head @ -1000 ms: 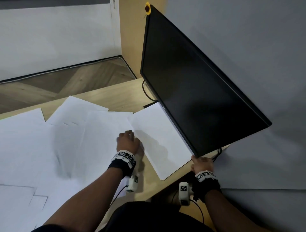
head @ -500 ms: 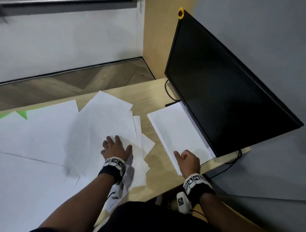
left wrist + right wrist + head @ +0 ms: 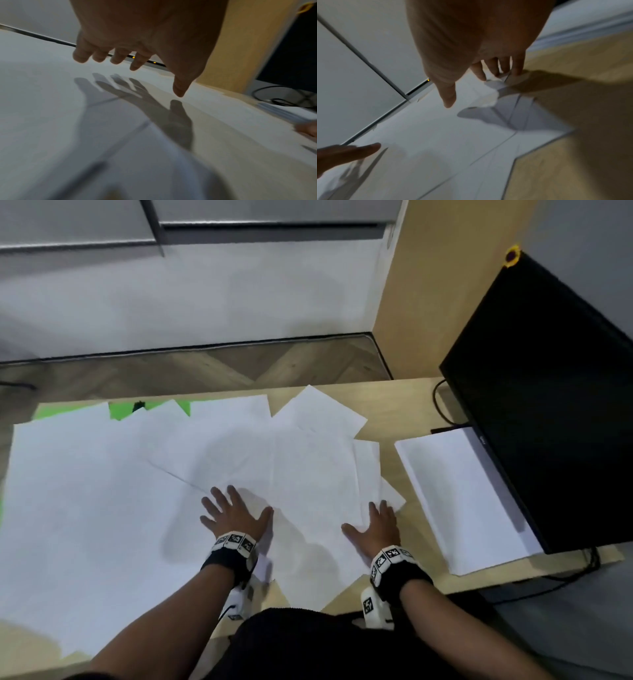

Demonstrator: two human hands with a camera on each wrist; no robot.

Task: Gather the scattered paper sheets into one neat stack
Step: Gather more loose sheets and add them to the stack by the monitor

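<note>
Both forearms reach forward side by side, wrists banded in black straps with checkered markers — the left hand (image 3: 234,513) hovers with fingers (image 3: 118,56) splayed straight, while the right hand (image 3: 375,525) lies flat, fingers (image 3: 518,66) extended, thumb out.

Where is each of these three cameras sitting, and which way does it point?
Head: worn on the head, looking down at the desk, loose sheets, neat stack and monitor; both forearms, left hand and right hand show.
Left wrist: under the wrist, looking along the spread left hand over the sheets.
Right wrist: likewise along the right hand, its fingertips at a sheet's corner.
Shared: the right wrist view also catches the left hand.
</note>
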